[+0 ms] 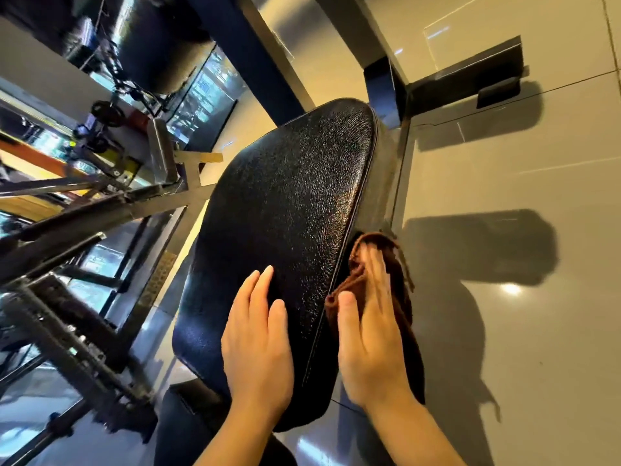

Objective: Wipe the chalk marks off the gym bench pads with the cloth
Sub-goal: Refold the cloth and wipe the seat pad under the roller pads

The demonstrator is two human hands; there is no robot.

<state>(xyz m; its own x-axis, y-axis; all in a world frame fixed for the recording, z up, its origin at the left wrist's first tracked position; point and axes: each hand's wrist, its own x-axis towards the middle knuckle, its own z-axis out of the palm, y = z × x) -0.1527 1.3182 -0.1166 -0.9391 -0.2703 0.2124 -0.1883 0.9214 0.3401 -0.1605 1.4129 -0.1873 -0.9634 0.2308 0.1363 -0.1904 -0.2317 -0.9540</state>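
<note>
A black textured bench pad (289,210) fills the middle of the head view, running away from me. My left hand (257,344) lies flat on its near end with straight fingers. My right hand (369,334) presses a brown cloth (400,297) against the pad's right side edge, fingers straight and slightly blurred. The cloth hangs down below the hand along the pad's side. I see no clear chalk marks on the pad's top. A second dark pad (188,422) shows at the bottom, partly hidden by my left forearm.
The bench's dark metal frame (396,183) runs under the pad to a foot (494,92) on the glossy tiled floor (524,196). Other gym machines and bars (84,203) crowd the left side.
</note>
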